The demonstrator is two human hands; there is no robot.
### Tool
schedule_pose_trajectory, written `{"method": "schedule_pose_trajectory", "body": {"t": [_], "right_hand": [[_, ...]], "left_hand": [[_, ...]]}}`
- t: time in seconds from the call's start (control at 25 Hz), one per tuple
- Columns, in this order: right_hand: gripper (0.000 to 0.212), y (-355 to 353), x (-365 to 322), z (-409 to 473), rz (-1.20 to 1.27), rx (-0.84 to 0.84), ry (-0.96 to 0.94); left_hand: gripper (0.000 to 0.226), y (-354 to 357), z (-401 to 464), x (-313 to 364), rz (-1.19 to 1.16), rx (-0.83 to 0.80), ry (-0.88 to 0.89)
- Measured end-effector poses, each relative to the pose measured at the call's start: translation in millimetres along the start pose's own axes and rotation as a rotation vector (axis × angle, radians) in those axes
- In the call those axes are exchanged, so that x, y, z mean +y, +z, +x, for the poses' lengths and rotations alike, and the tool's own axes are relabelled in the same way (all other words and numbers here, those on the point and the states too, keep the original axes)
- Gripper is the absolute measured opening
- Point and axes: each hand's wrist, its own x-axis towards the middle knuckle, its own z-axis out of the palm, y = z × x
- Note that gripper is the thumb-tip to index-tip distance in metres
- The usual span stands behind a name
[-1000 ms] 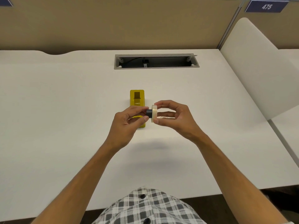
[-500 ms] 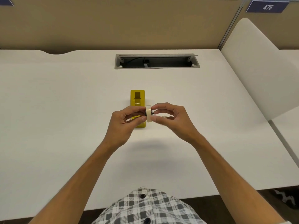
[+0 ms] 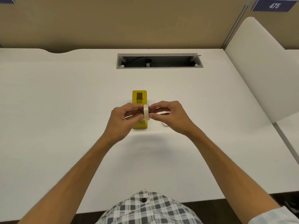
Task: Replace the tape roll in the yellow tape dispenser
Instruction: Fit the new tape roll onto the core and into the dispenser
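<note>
Roll (image 3: pixel 146 112) now seated over the dark core (image 3: pixel 143 112); a sec ago the core stood clear to its left. My left hand (image 3: pixel 123 121) and right hand (image 3: pixel 169 116) both pinch the assy, held above the yellow dispenser (image 3: pixel 139 97) on the worktop (image 3: pixel 64 102). Judgement: core fitted, next drop it into the dispenser cradle; old ring (image 3: pixel 165 124) lies beside, under my rt hand.

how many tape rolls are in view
2. One tape roll is held between both hands above the dispenser. A second ring, likely the old roll, lies on the desk, mostly hidden under the right hand.

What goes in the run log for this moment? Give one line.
step: seating core in tape roll | left hand: gripping | right hand: gripping | yellow dispenser: empty
</note>
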Motion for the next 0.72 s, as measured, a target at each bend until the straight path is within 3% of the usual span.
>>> {"method": "schedule_pose_trajectory", "body": {"t": [0.48,0.72], "right_hand": [[0.024,7,35,72,-0.236,-0.021,-0.010],[0.027,14,48,95,-0.479,-0.018,0.002]], "left_hand": [[0.026,-15,65,-44,0.433,0.073,0.115],[0.023,-17,85,-62,0.570,0.065,0.120]]}}
